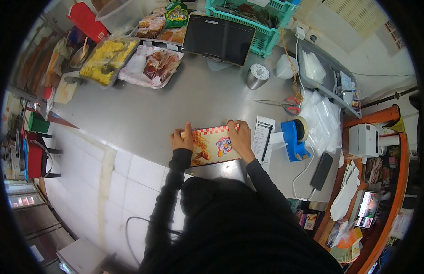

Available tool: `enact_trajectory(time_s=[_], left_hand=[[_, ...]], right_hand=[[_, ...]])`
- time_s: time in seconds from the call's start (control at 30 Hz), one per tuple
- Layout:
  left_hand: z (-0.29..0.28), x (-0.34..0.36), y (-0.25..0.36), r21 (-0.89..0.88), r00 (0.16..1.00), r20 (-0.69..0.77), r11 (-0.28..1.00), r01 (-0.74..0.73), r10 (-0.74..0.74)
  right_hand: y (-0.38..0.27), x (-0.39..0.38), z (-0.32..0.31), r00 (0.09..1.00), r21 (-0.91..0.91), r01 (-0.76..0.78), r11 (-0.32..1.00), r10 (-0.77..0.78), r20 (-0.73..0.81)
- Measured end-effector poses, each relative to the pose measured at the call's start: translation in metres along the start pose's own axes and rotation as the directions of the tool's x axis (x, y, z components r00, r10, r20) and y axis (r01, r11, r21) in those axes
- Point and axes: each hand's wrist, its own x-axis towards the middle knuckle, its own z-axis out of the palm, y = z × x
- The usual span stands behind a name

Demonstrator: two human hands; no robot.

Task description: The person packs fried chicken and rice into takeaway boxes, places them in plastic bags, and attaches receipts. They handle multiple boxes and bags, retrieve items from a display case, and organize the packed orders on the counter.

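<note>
A printed cardboard food box (207, 148), with a red-and-white checked border and a food picture, is held at the near edge of the steel table (198, 100). It looks flat and closed from above. My left hand (182, 140) grips its left end, with a finger along the far corner. Around the right end my right hand (240, 140) is closed, fingers over the far edge. The undersides of both grips are hidden. Just right of my right hand lies a paper receipt (261, 132) with a black pen (267, 142) on it.
Right of the receipt stand a blue tape dispenser (292, 146), scissors (289, 106), clear plastic bags (319, 121) and a phone (321, 171) on a cable. Farther back are a metal cup (258, 76), a tablet (218, 39), a tray of yellow food (106, 59) and a lined meat tray (150, 66).
</note>
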Motion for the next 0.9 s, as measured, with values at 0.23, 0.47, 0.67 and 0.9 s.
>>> enact_trajectory(time_s=[0.23,0.47,0.67,0.9], left_hand=[[-0.009,-0.011,0.008,-0.380,0.986,0.165,0.922,0.070,-0.008],[-0.017,-0.033,0.029,-0.655,0.940,-0.010,0.708,-0.264,0.342],[-0.022,-0.040,0.048,-0.558,0.776,-0.010,0.641,-0.527,0.630],[-0.014,-0.032,0.031,-0.575,0.791,0.056,0.668,-0.473,0.609]], right_hand=[[0.007,-0.014,-0.014,0.997,0.163,-0.026,0.986,0.013,0.080],[0.013,-0.022,-0.027,0.981,0.386,0.190,0.903,-0.186,-0.050],[0.023,-0.034,-0.031,0.939,0.573,0.326,0.751,-0.325,-0.109],[0.015,-0.034,-0.059,0.828,0.192,0.558,0.808,-0.557,-0.064]])
